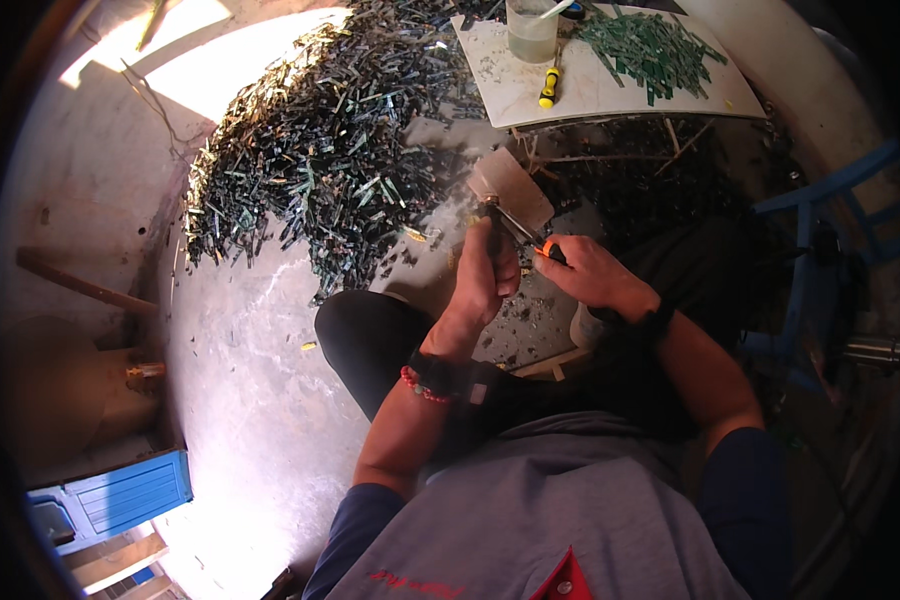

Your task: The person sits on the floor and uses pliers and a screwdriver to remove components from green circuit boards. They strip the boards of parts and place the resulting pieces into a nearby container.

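My right hand is closed on a screwdriver with an orange and black handle. Its metal shaft runs up and left toward my left hand. My left hand is a fist, thumb on top, around a small dark piece that pokes out past the thumb; its kind is too small to make out. The shaft's tip meets or nearly meets this piece. Just beyond both hands is a flat brownish block. Small dark scraps are scattered on the floor beneath my hands.
A large heap of dark, strip-like pieces covers the floor ahead and left. On a pale board at the far right are green strips, a yellow-black screwdriver and a cloudy plastic cup. Blue stools flank me.
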The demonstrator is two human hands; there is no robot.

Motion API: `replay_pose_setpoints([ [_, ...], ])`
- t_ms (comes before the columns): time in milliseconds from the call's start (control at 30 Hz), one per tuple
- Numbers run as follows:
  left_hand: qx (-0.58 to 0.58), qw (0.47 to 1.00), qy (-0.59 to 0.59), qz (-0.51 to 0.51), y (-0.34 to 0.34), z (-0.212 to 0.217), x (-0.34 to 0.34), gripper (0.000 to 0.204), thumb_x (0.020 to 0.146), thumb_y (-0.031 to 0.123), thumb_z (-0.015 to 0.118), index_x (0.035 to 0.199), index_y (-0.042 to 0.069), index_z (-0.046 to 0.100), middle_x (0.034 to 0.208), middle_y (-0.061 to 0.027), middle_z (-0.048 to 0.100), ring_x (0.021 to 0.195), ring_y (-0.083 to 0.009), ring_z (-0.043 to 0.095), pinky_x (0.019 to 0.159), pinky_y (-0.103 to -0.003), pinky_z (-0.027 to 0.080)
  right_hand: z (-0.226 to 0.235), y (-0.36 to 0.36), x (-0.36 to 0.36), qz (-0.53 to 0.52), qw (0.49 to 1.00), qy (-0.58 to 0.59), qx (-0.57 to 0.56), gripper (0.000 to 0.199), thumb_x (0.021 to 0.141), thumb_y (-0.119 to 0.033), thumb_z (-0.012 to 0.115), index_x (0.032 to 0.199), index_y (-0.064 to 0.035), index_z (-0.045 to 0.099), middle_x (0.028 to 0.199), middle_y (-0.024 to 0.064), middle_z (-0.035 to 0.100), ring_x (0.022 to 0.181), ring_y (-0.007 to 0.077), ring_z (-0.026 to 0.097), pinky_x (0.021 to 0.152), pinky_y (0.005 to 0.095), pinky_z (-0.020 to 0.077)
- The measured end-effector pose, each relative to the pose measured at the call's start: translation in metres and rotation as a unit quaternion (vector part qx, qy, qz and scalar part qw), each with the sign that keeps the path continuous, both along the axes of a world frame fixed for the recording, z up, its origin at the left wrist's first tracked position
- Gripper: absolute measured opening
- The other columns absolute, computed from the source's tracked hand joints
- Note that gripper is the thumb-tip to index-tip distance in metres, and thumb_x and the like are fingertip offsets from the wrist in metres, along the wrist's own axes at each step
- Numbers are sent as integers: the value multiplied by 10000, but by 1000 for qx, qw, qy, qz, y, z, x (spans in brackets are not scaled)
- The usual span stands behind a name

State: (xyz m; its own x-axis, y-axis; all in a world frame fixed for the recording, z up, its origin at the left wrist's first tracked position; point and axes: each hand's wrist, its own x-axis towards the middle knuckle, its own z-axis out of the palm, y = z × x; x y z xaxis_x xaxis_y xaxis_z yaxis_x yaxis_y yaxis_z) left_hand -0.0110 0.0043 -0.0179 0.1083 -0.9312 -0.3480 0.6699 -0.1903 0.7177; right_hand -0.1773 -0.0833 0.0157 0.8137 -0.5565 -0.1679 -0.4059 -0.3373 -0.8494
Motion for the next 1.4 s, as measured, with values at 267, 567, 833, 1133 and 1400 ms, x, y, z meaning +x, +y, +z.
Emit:
replay_pose_setpoints([
  [267, 30, 997, 68, 29, -1, 20, 3, 468, 918, 520, 381, 603, 186, 288, 536, 46, 253, 429, -92, 210, 388, -249, 144, -5, 2, -7, 34, 988, -91, 119, 224, 849, -142, 585, 1008, 6, 533, 698, 54, 561, 657, 170, 596, 575, 312, 441],
  [567, 63, 996, 21, 64, -3, 13, 1, 508, 892, 537, 414, 577, 152, 309, 511, 40, 247, 413, -106, 209, 382, -261, 149, -7, 21, 4, -54, 985, 25, -159, 304, 812, -99, 530, 1082, 27, 471, 903, 251, 574, 873, 421, 578, 757, 476, 455],
  [833, 22, 995, -70, 66, -3, 4, -2, 542, 951, 515, 330, 565, 135, 358, 457, 2, 332, 366, -113, 296, 354, -251, 222, -10, 25, 8, -88, 969, 50, -225, 351, 792, -103, 547, 1111, 14, 461, 1016, 208, 553, 971, 392, 549, 815, 472, 458],
  [1133, 28, 977, -193, 86, 0, 15, -9, 523, 942, 531, 355, 605, 137, 422, 491, 23, 372, 397, -101, 323, 381, -250, 234, -7, 34, 14, -107, 967, 83, -217, 357, 790, -99, 554, 1118, 13, 468, 1031, 199, 551, 983, 375, 551, 821, 471, 463],
  [1400, 13, 972, -208, 109, -4, 9, -9, 626, 948, 579, 316, 582, 91, 455, 450, -3, 391, 361, -99, 354, 355, -246, 274, -7, 37, 20, -123, 955, 87, -254, 360, 777, -97, 569, 1104, 15, 466, 1018, 195, 535, 974, 372, 543, 805, 471, 469],
])
